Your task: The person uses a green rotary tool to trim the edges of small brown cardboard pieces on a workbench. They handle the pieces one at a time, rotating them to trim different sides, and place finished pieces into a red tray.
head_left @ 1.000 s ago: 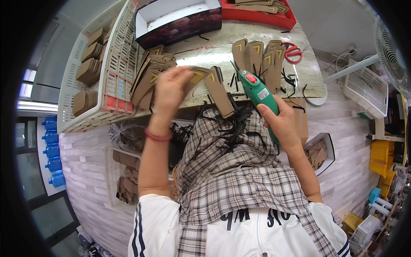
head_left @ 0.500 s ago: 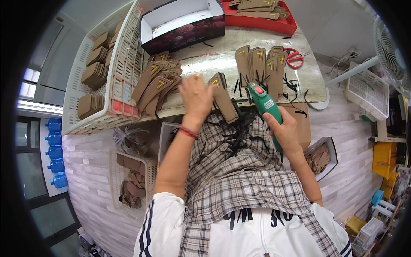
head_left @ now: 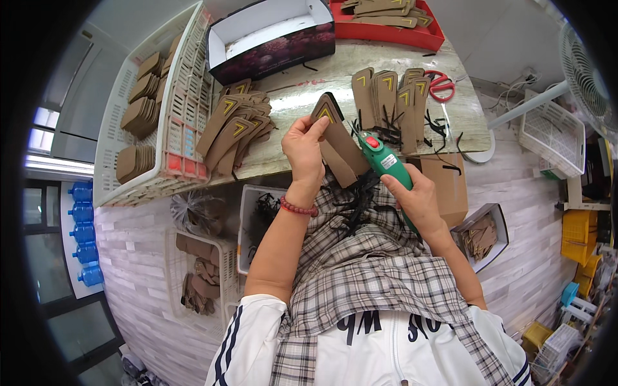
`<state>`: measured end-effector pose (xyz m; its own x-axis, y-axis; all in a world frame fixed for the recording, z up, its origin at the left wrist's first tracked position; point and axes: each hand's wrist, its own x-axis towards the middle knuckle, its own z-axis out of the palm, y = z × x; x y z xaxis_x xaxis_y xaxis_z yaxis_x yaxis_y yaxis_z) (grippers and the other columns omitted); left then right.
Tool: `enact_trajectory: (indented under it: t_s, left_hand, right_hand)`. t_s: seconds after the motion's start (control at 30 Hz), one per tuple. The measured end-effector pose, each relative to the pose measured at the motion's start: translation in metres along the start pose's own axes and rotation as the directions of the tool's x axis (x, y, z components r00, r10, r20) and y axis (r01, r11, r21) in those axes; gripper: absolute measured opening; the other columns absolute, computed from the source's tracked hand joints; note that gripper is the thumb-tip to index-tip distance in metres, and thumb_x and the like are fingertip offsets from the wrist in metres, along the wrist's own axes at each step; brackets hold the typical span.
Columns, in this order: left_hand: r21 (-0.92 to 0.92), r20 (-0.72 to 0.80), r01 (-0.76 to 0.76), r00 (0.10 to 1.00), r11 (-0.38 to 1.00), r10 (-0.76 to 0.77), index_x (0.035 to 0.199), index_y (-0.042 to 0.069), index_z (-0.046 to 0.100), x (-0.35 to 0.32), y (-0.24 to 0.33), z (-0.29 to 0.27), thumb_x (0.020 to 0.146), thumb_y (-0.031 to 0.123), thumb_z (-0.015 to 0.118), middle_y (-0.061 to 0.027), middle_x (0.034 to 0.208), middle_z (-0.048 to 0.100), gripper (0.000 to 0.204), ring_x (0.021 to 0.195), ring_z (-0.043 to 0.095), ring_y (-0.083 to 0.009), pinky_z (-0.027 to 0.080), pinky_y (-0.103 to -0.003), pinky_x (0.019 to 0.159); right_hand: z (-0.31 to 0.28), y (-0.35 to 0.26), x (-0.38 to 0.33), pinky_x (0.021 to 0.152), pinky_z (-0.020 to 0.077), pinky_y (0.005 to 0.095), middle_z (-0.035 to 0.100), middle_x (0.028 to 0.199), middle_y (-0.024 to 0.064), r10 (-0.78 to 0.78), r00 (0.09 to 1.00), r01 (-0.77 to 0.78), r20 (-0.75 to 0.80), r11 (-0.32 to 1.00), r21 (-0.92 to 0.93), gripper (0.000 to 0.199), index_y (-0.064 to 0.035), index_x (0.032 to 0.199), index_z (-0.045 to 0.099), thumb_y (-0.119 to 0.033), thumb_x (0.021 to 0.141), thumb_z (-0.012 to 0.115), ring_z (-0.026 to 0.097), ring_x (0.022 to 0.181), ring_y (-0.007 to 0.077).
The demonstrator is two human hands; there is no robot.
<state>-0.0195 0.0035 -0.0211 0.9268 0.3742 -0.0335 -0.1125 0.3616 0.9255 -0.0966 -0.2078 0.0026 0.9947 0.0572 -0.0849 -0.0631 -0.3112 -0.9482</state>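
The right hand (head_left: 413, 196) grips a green handheld power tool (head_left: 384, 162), its long axis slanting away and leftward, tip just beside a brown strip (head_left: 341, 143). The left hand (head_left: 305, 148) pinches that strip's left edge over the near edge of the table (head_left: 299, 100); its long axis runs away and slightly left, yellow chevron end farthest. Beyond lie upright-pointing brown pieces (head_left: 386, 93) and red-handled scissors (head_left: 441, 89).

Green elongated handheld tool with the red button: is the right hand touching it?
Touching: the head view shows the right hand wrapped around the green handheld tool.
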Motion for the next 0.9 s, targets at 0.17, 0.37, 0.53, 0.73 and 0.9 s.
enact_trajectory:
  t_s: [0.17, 0.37, 0.53, 0.73, 0.9]
  left_hand:
    - [-0.075, 0.004, 0.093, 0.996, 0.993, -0.093, 0.093, 0.003, 0.068, -0.003, 0.005, 0.011, 0.086, 0.009, 0.073, -0.0017, 0.083, 0.069, 0.010, 0.069, 0.058, -0.0077, 0.043, -0.023, 0.066]
    - [-0.128, 0.040, 0.163, 0.986, 0.978, -0.159, 0.090, 0.002, 0.069, -0.007, -0.009, 0.018, 0.085, 0.008, 0.072, -0.0019, 0.082, 0.070, 0.008, 0.067, 0.059, -0.0071, 0.044, -0.021, 0.061]
    - [-0.133, 0.080, 0.262, 0.964, 0.956, -0.253, 0.093, 0.002, 0.068, -0.015, -0.010, 0.020, 0.087, 0.007, 0.070, -0.0036, 0.084, 0.070, 0.008, 0.068, 0.061, -0.0091, 0.047, -0.023, 0.064]
    - [-0.114, 0.108, 0.294, 0.953, 0.949, -0.283, 0.089, 0.003, 0.068, -0.027, -0.017, 0.024, 0.087, 0.006, 0.069, -0.0025, 0.081, 0.069, 0.004, 0.067, 0.060, -0.0090, 0.047, -0.023, 0.064]
    - [-0.071, 0.135, 0.255, 0.960, 0.964, -0.244, 0.089, 0.001, 0.067, -0.031, -0.021, 0.019, 0.088, 0.004, 0.068, -0.0017, 0.080, 0.067, 0.003, 0.066, 0.058, -0.0075, 0.047, -0.022, 0.064]
  right_hand:
    - [0.001, -0.007, 0.001, 0.052, 0.0432, 0.0256, 0.059, 0.066, 0.0029, 0.001, 1.000, -0.001, -0.003, 1.000, 0.025, 0.039, 0.0018, 0.104, 0.065, -0.030, 0.085, 0.076, 0.052, 0.057, 0.0064]
    - [-0.004, -0.010, 0.002, 0.048, 0.0402, 0.0233, 0.057, 0.065, -0.0003, 0.026, 1.000, -0.027, 0.010, 0.992, 0.123, 0.036, 0.0016, 0.104, 0.065, -0.028, 0.085, 0.075, 0.050, 0.053, 0.0049]
    - [-0.004, -0.009, 0.004, 0.046, 0.0396, 0.0225, 0.058, 0.065, -0.0007, 0.038, 0.999, -0.038, 0.007, 0.995, 0.092, 0.037, 0.0018, 0.107, 0.065, -0.028, 0.086, 0.074, 0.050, 0.051, 0.0044]
    - [-0.003, -0.009, 0.006, 0.044, 0.0399, 0.0221, 0.060, 0.067, -0.0004, 0.009, 1.000, -0.006, -0.028, 0.993, 0.117, 0.039, 0.0020, 0.108, 0.065, -0.028, 0.086, 0.075, 0.050, 0.050, 0.0043]
    - [-0.006, -0.009, 0.009, 0.044, 0.0404, 0.0220, 0.060, 0.069, -0.0003, 0.022, 0.999, -0.018, -0.028, 0.991, 0.134, 0.038, 0.0015, 0.107, 0.065, -0.029, 0.085, 0.076, 0.051, 0.051, 0.0044]
